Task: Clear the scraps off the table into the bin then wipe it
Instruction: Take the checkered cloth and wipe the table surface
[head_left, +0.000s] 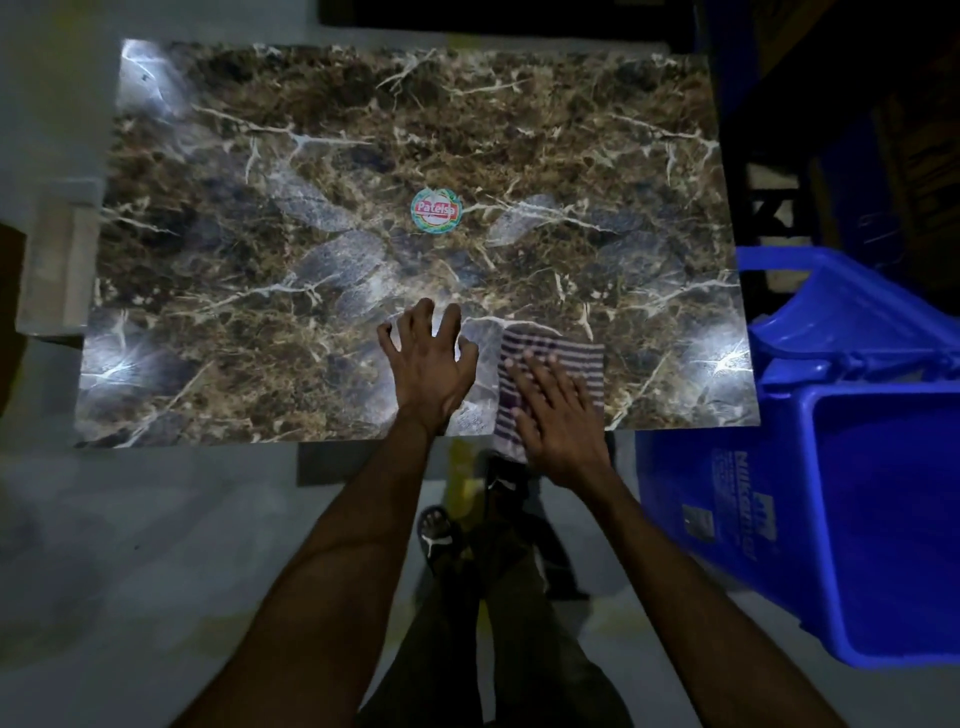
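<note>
Table (571, 156): rectangular, glossy top printed in brown marble with pale veins and grey leaf shapes; bright glare patches at the far-left corner and both near corners. No scraps to be seen on the top.

Sticker (437, 212): round, red, white and green, stuck flat near the middle of the table.

Cloth (576, 358): striped purple and white, lying at the near edge of the table, right of centre; near end hanging slightly over the edge.

Right hand (558, 415): palm down on the cloth, fingers straight and a little spread, pressing it flat onto the table; nothing pinched or curled around.

Left hand (428, 358): just left of the cloth, not touching it; fingers spread and arched, tips resting on the bare tabletop; nothing held.

Bin (883, 519): blue plastic, standing on the floor at the table's near-right corner, lid swung open and leaning back; inside too dark to make out.

Block (60, 254): pale, box-like, close against the table's left edge.

Floor (156, 545): pale grey, dimly lit.

Sandal (439, 535): dark, on a foot below the near edge of the table.
</note>
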